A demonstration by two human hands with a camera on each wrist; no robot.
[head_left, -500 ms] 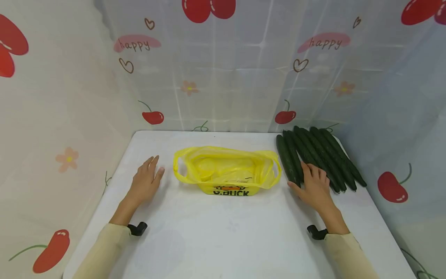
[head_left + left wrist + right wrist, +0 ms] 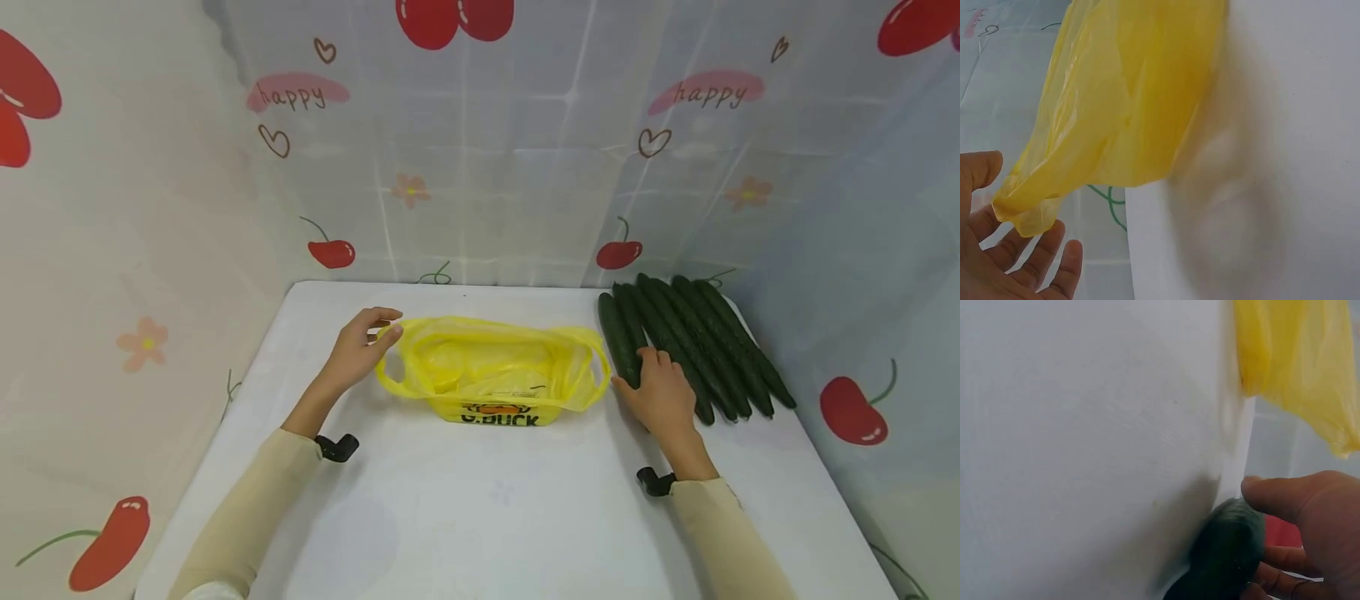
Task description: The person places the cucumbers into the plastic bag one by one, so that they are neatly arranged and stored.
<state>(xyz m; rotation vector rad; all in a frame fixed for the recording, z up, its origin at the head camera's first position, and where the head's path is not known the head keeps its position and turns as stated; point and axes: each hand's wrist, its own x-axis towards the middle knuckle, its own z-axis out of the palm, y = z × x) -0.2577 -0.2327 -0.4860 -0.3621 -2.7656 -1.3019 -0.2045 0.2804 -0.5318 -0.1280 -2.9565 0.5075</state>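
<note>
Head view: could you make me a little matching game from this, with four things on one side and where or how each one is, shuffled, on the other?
Things:
1. Yellow bag
2. Left hand
3. Cucumbers
4. Right hand

Places and states:
A. At the bag's left end
B. Dark green, lying side by side
C. At one cucumber's end
D. Mouth open, between the two hands

Pairs: 1-D, 2-A, 3-B, 4-C

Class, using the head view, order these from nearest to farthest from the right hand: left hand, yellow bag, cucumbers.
1. Cucumbers: at the right hand, right side.
2. Yellow bag: middle, between the hands.
3. Left hand: at the bag's left end.
</note>
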